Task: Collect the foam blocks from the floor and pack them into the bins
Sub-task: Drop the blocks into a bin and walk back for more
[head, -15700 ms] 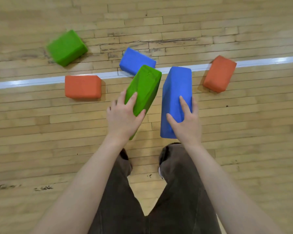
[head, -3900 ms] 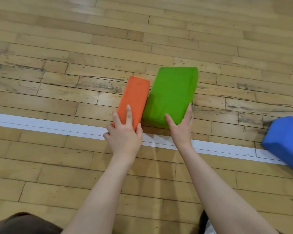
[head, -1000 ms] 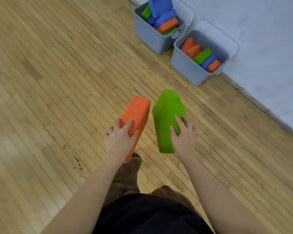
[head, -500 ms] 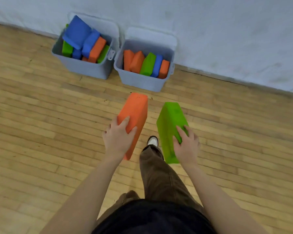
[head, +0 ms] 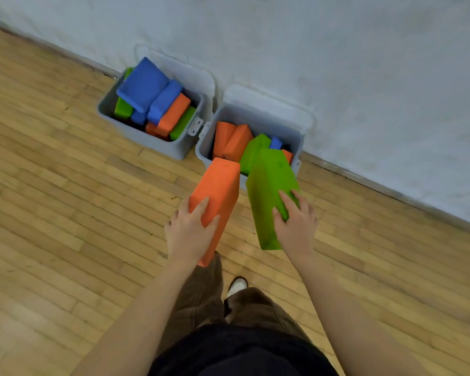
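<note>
Since half a sec ago the two grey plastic bins had come much nearer, w/ both blocks now reaching the near rim of the right-hand grey bin (head: 304, 123). Left hand (head: 190, 234) gripped the orange rectangular foam block (head: 217, 191), fingers curled round its edge; right hand (head: 296, 226) gripped the green rectangular foam block (head: 269, 191) likewise. Step: carry-in, about to pack. Left-hand grey bin (head: 147, 137) looked heaped, so next prob. lower both into the right one, beside the blocks standing there.
</note>
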Demonstrator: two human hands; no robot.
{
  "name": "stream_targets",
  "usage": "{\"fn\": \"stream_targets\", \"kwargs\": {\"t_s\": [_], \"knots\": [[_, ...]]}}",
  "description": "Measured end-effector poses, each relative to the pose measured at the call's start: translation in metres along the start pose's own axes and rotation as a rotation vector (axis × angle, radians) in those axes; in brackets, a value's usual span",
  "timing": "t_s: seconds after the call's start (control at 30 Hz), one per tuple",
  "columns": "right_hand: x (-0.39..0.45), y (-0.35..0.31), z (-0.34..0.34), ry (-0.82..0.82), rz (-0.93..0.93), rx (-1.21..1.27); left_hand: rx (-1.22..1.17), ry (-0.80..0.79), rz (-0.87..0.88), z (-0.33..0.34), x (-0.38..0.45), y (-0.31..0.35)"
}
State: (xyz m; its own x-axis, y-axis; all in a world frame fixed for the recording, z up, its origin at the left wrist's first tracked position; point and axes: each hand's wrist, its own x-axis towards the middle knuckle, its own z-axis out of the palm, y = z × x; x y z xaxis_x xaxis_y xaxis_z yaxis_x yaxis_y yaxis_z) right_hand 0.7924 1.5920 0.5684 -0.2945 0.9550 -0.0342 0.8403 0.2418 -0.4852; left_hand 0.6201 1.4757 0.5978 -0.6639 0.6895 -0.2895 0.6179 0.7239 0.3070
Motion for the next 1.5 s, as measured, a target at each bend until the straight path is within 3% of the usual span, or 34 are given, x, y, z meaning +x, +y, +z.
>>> {"fn": "stream_targets", "kwargs": {"t_s": [0.23, 0.63, 0.8, 1.0, 1.13, 1.23, 1.5], "knots": [[0.127, -0.051, 0.039, -0.019, -0.101, 0.019, -0.024, 0.009, -0.046, -0.015, 0.129, 0.001], [0.3, -0.102, 0.086, 0.015, 0.138, 0.029, -0.002, -0.089, 0.078, -0.049, 0.349, 0.054], [0.371, -0.087, 0.141, -0.015, 0.187, 0.023, -0.017, -0.1, 0.074, 0.001, 0.429, 0.073], [0.436, -0.037, 0.241, -0.018, 0.206, 0.13, -0.009, -0.057, 0.087, 0.11, 0.521, 0.079], [0.458, -0.005, 0.287, -0.116, 0.287, 0.189, -0.025, -0.159, 0.13, 0.164, 0.556, 0.082], [0.461, 0.012, 0.296, -0.227, 0.323, 0.087, 0.094, -0.27, 0.163, 0.177, 0.561, 0.082], [0.431, -0.009, 0.208, -0.385, 0.309, 0.163, -0.057, -0.315, 0.068, 0.087, 0.52, 0.071]]}}
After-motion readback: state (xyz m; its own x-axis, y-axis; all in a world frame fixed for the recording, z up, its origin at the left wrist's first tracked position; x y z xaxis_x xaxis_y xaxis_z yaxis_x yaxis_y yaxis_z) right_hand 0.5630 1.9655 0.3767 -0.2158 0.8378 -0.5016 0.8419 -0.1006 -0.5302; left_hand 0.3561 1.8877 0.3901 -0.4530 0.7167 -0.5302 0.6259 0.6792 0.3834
